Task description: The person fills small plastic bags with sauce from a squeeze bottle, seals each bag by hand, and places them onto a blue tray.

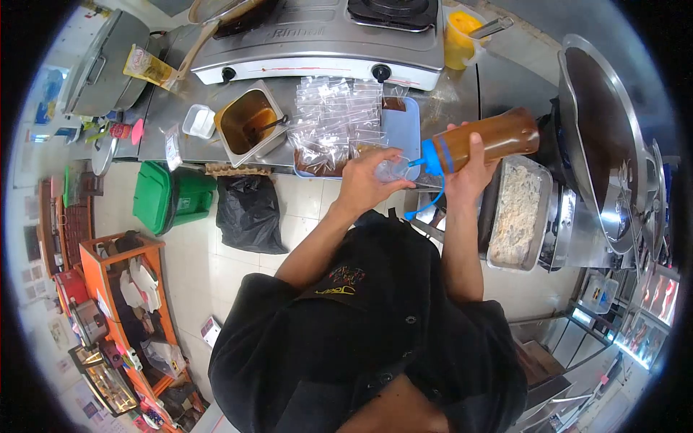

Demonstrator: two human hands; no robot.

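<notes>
My right hand (pixel 468 172) grips a squeeze bottle (pixel 485 140) of brown sauce with a blue cap, tipped on its side so the nozzle points left. My left hand (pixel 364 180) holds a small clear plastic bag (pixel 392 169) right at the nozzle's tip. Both hands are raised over the front edge of a steel counter (pixel 173 115). Just beyond them a blue tray (pixel 404 126) carries a pile of several small clear bags (pixel 333 119), some with brown sauce in them.
A steel tub of brown sauce with a ladle (pixel 249 123) stands left of the tray, a gas stove (pixel 317 36) behind. At right are a tray of pale shredded food (pixel 516 209) and a large wok (pixel 603 137). A green bin (pixel 170 198) and black bag (pixel 249 213) sit on the floor.
</notes>
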